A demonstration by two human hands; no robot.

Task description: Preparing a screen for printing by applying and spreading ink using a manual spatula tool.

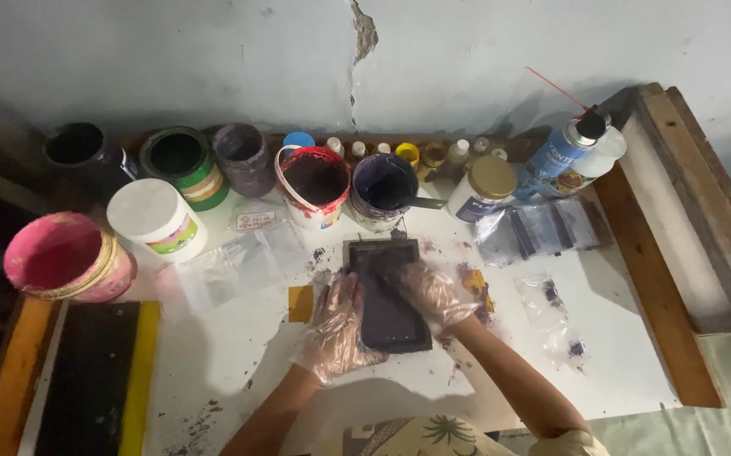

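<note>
Cracked plaster is running up the pale wall behind a white table [239,355] that is speckled with dark pigment. Near the middle of the table, closer to its back edge, a small dark slab [386,295] coated in deep violet ink is lying flat, and a person in thin clear gloves is working on it. The left hand [337,325] is lying along the slab's left side with fingers spread and pressing down; the right hand [434,293] is resting on its right edge, fingers together and slightly curled. Whether either hand is pinching anything small, I cannot tell.

To my eye, doing this well is calling for even, flat pressure from both palms, keeping the slab from sliding on the slick table and keeping ink off the glove cuffs.

Along the back edge, tubs are standing in a row: a black pot [78,148], a green-banded can [181,162] holding dark ink, a grey-purple cup [243,156], a white pail [315,181] with red-smeared rim and dark contents, and a tub of violet ink [384,187] just behind the slab. A pink-stained bucket [65,256] is sitting at the left edge beside a capped white jar [158,219]. A gold-lidded jar [483,186] and a blue spray bottle [564,156] are standing toward the back right corner.
</note>
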